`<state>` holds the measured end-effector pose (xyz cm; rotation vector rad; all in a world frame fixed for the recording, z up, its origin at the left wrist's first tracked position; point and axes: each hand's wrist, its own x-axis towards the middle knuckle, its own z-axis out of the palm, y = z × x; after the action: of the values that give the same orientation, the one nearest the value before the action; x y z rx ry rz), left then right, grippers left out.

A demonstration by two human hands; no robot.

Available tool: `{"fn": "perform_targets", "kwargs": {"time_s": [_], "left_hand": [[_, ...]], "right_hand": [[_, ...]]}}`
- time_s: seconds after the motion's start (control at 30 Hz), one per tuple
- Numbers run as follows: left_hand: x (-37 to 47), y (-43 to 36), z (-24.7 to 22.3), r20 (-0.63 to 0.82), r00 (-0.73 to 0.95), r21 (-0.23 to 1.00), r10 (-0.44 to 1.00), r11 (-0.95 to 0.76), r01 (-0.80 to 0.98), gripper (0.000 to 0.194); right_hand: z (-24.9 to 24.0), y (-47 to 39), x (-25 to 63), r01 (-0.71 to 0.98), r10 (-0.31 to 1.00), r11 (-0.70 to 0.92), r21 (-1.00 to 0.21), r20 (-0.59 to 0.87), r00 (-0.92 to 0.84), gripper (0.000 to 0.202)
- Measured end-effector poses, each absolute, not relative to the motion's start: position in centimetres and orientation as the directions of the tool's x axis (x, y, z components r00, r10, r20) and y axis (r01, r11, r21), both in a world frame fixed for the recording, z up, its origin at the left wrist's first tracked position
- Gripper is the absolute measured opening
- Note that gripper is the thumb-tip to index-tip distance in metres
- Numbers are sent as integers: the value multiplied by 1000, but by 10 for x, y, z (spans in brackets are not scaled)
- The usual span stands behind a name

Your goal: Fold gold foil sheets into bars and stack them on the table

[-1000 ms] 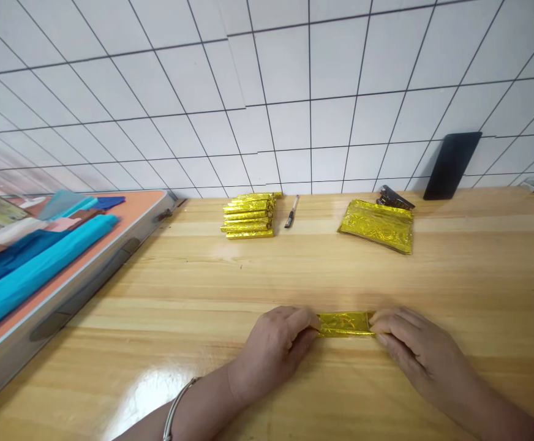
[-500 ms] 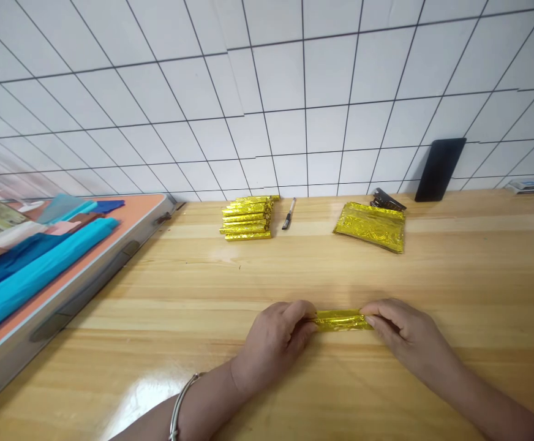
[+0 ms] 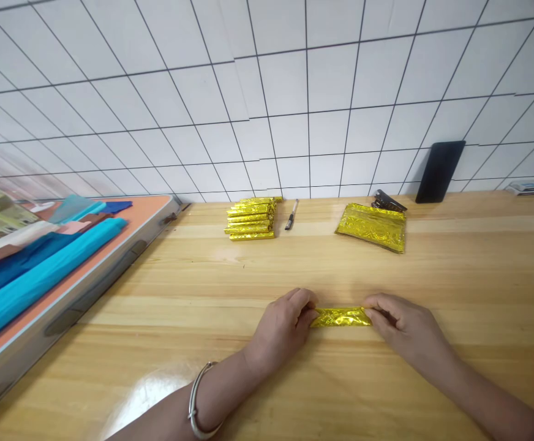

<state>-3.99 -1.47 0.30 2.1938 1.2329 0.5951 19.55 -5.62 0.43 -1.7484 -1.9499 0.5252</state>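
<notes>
A narrow folded strip of shiny gold foil [image 3: 342, 316] lies low over the wooden table [image 3: 193, 282], stretched between my two hands. My left hand [image 3: 288, 324] pinches its left end between thumb and fingers; a silver bangle circles that wrist. At the strip's right end, my right hand [image 3: 398, 318] grips it the same way. Beyond them, a pile of rolled or folded gold strips [image 3: 251, 218] sits near the wall. Farther right is a flat stack of gold foil sheets [image 3: 372, 228].
A pen [image 3: 291, 215] lies right of the pile. Behind the sheets is a black clip [image 3: 389, 201]. A black phone-like slab [image 3: 440, 172] leans on the tiled wall [image 3: 331, 79]. Left stands an orange-topped case [image 3: 150, 208] bearing blue rolled material [image 3: 56, 263].
The strip has turned or flattened, its lengthwise crease no longer showing. Both hands sit slightly higher in view, still on its ends. The view has shifted a little.
</notes>
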Motion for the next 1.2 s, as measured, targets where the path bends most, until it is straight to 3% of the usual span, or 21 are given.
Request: {"fn": "perform_targets", "kwargs": {"time_s": [0.27, 0.53, 0.67, 0.93, 1.2], "left_hand": [[-40, -18, 3, 152, 544, 550, 825, -528, 647, 12], [-38, -18, 0, 163, 558, 538, 814, -547, 641, 14], [-36, -18, 1, 153, 561, 525, 814, -548, 651, 14], [-38, -15, 6, 161, 516, 388, 841, -535, 751, 8], [-39, -13, 3, 162, 546, 392, 822, -561, 729, 10]], "right_hand": [[-2, -58, 197, 789, 987, 154, -595, 125, -98, 14], [-8, -53, 199, 782, 972, 230, -579, 169, -161, 13], [-12, -54, 198, 807, 960, 271, -524, 205, -190, 16], [-12, -56, 201, 905, 956, 260, -338, 223, -192, 19], [-12, -53, 203, 905, 950, 293, -310, 200, -239, 7]]}}
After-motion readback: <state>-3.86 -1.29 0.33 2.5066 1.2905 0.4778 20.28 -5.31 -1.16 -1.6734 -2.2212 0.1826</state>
